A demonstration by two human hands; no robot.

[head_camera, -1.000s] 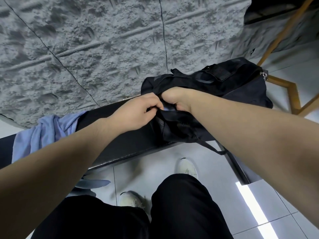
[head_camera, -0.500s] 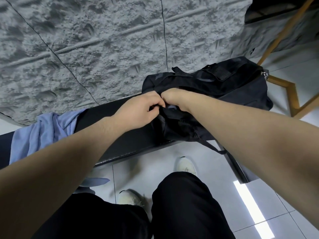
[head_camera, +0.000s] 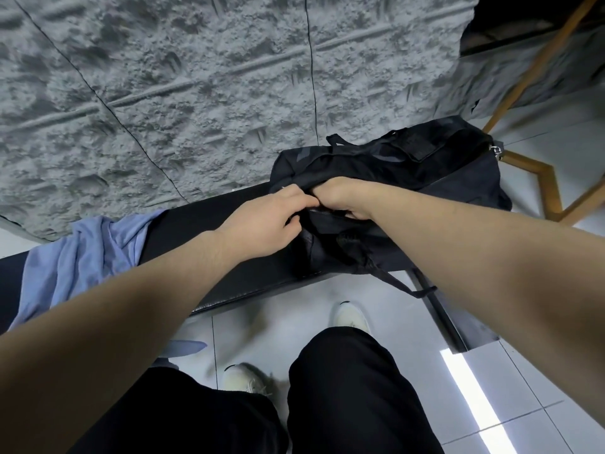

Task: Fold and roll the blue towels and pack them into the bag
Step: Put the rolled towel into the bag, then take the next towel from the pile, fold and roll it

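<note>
Black fabric at the bag (head_camera: pixel 425 172) mouth, centre frame, is pinched by your left hand (head_camera: pixel 262 224) and right hand (head_camera: pixel 337 196); losing grip closes it, leaving the blue towel (head_camera: pixel 82 257) lower left unpacked.

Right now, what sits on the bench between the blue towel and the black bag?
In the head view, only bare black bench top lies between the blue towel and the black bag, apart from the left hand, whose forearm crosses above it to grip the bag's edge.

Towel (head_camera: pixel 82 257) left on bench (head_camera: pixel 248 273) — bag (head_camera: pixel 409 172) right
</note>
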